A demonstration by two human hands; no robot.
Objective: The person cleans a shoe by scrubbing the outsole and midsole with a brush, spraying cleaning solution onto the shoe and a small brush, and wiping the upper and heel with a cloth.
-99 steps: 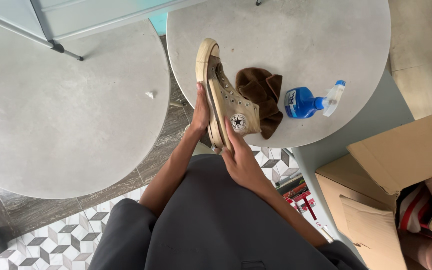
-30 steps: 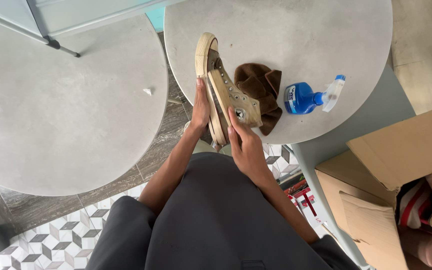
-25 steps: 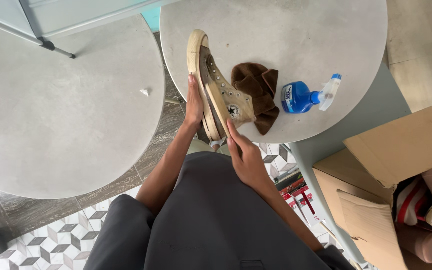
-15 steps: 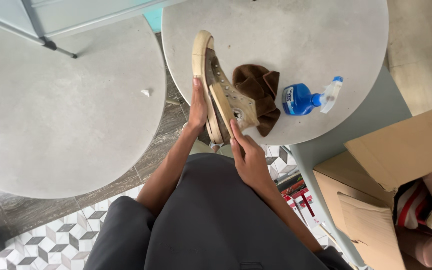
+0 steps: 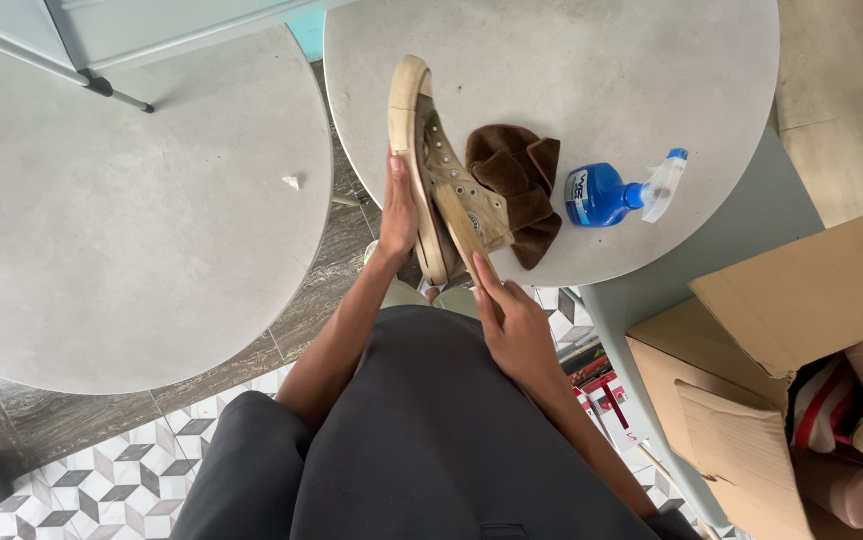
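Note:
A worn cream high-top sneaker (image 5: 441, 170) is held on its side over the near edge of the right round table (image 5: 601, 70), toe pointing away from me. My left hand (image 5: 397, 212) presses flat against its sole. My right hand (image 5: 511, 320) grips the heel end and ankle collar from below. A crumpled brown cloth (image 5: 516, 185) lies on the table just right of the shoe. Further right lies a blue spray bottle (image 5: 606, 195) on its side, white nozzle pointing right.
A second round grey table (image 5: 121, 220) stands at the left with a small white scrap (image 5: 294, 182) on it. Open cardboard boxes (image 5: 791, 320) holding shoes sit on the floor at the right. Patterned tiles (image 5: 101, 480) show below; my dark trousers fill the bottom.
The shoe has been turned slightly in my hands, so its round ankle patch now faces away. My right hand slid down from the shoe's side to its heel end.

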